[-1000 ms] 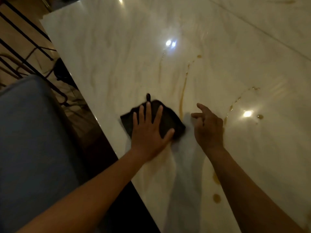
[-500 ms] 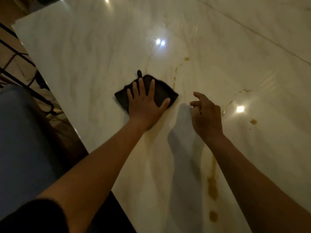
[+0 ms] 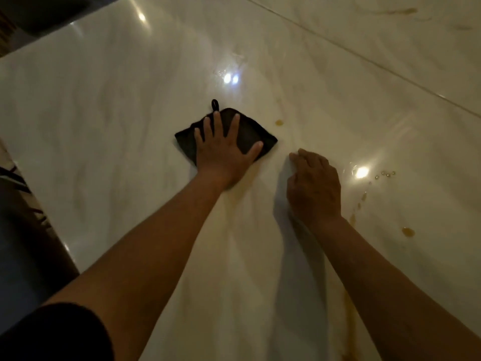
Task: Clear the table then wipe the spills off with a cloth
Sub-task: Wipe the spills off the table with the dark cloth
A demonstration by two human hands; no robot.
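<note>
We press our left hand (image 3: 223, 155) flat, fingers spread, on the black cloth (image 3: 250, 134) so the whole pad bears on the marble table (image 3: 104, 113) while wiping. Our right hand (image 3: 313, 186) rests beside it, loosely curled and holding nothing, likely bracing. Amber spills (image 3: 408, 231) lie further right, unwiped.

1. A dark floor (image 3: 28, 256) shows past the near-left edge — dim, with little detail.
2. A dark shape (image 3: 44, 11) sits at the far left corner — too dim to identify.
3. Bright light reflections (image 3: 231, 78) glint far of centre, another (image 3: 362, 172) at right.
</note>
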